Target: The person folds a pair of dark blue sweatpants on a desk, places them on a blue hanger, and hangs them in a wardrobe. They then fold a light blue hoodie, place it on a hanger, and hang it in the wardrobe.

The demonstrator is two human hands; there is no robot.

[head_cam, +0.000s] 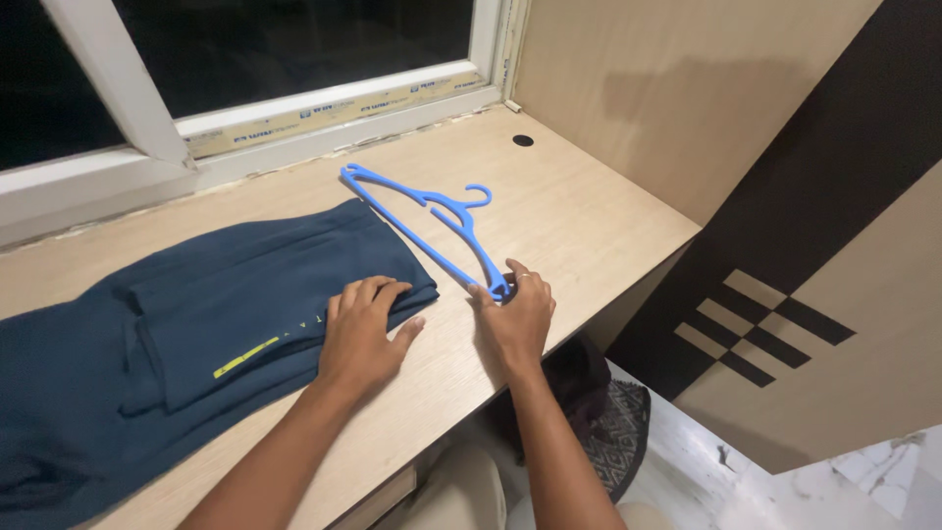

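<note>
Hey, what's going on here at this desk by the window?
A person stands at a light wooden desk under a window. Their left hand lies flat on the corner of folded dark blue trousers spread on the desk. Their right hand grips the near end of a blue plastic hanger, which lies on the desk beside the trousers, its hook pointing away toward the wall. The trousers are not on the hanger.

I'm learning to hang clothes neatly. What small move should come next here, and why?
Probably lift the blue hanger toward the folded navy garment: the right hand already pinches its near end, and the left hand rests flat on the garment's edge.
</note>
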